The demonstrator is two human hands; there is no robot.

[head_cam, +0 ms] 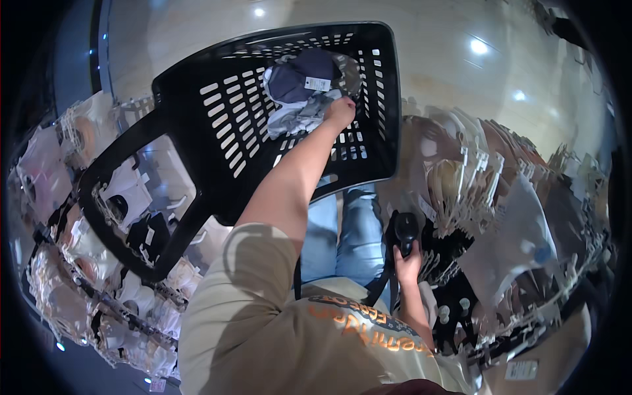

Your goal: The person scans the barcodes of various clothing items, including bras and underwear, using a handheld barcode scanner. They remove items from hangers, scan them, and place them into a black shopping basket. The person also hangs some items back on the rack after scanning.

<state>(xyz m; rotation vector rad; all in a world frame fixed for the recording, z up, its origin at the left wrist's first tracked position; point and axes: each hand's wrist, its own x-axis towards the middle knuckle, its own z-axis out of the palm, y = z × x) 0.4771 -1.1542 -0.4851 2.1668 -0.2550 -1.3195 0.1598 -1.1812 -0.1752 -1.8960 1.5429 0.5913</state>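
Note:
My left hand [340, 114] reaches into a black plastic shopping basket [182, 84] with slotted walls. Its curled fingers are against a crumpled light grey garment [301, 118], and the fingertips are partly hidden. Beside that garment lies a dark purple moulded-cup bra [296, 74] with a white printed tag [317, 84]. A beige-brown cup-shaped piece [349, 74] shows behind it. Low at my right side, my right hand [409, 264] grips the handle of a black handheld barcode scanner [406, 228].
The basket's large loop handle [106, 242] extends to the left over a rack of hanging bras [133, 296]. On the right, another rack holds underwear on clear hangers [479, 163], close to my right arm. Shiny tiled floor [434, 74] lies beyond the basket.

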